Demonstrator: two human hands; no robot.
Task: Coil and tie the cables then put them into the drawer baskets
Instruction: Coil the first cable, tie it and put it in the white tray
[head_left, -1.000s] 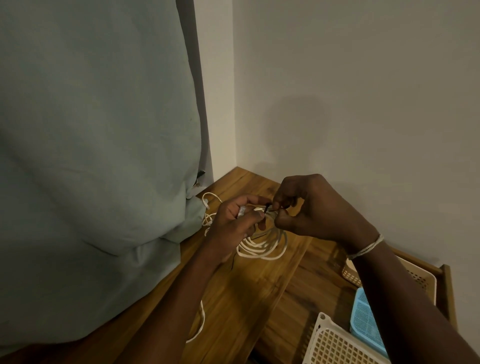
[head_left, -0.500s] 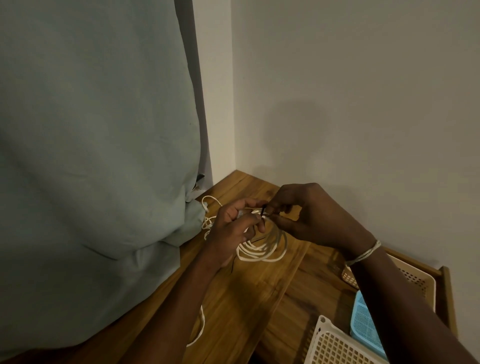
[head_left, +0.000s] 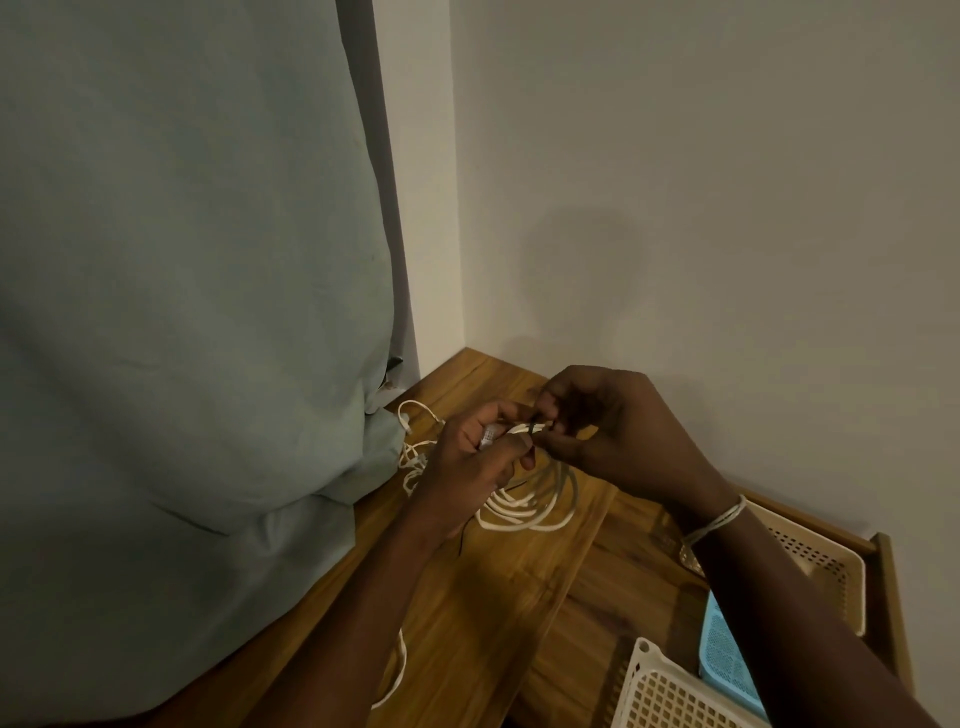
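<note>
A white cable coil (head_left: 540, 506) hangs in loops over the wooden tabletop (head_left: 493, 613). My left hand (head_left: 470, 457) grips the top of the coil, fingers curled round the bundled strands. My right hand (head_left: 608, 431) pinches a thin dark tie (head_left: 535, 427) at the top of the bundle, right against my left fingertips. A thin dark end of the tie trails below the coil. Three drawer baskets sit at the lower right: a white one (head_left: 670, 696), a blue one (head_left: 724, 660) and a beige one (head_left: 826, 566).
More loose white cable (head_left: 415, 441) lies tangled behind my left hand by a grey-green curtain (head_left: 182, 312). Another white cable loop (head_left: 397, 670) lies under my left forearm. The baskets sit inside an open wooden drawer (head_left: 891, 597). A plain wall stands behind.
Both hands have shifted slightly and stay together at the top of the coil. My right fingers have worked the dark tie round the bundle. The coil hangs in the same place.
</note>
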